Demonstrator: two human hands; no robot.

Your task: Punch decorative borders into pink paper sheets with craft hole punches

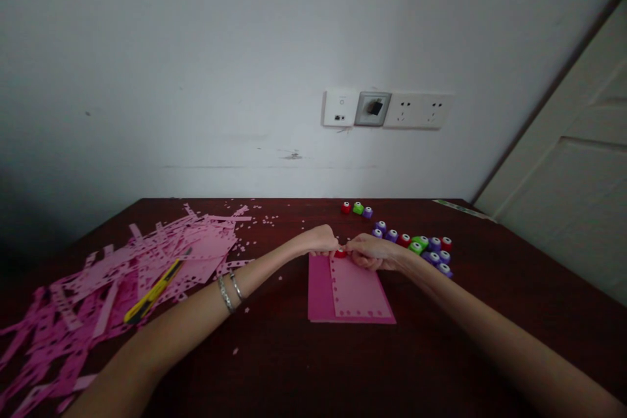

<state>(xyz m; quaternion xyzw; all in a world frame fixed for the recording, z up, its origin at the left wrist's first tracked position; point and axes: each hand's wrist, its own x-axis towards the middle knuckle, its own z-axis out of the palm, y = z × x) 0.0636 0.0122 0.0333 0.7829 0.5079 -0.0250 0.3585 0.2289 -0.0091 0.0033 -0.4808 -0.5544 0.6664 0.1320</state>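
Head view: your left fingers [329, 251] and right fingers [355, 250] gripped the red punch [340, 253]; uneven pressure could've skewed the pink sheet [358, 289].

Through the head camera I take this to be a room in a home, with a corner given over to paper crafts, though I can't tell which room: a dark reddish surface [274, 353] stands against a plain white wall [196, 78] with scuffs, and a pale panelled door [578, 196] shows on the right. On that wall I make out household power sockets [418, 119], a network outlet [340, 109] and a black plug [375, 107] in its socket. Pink paper scraps [210, 248] and small coloured punches [416, 247] tell me about the crafting.
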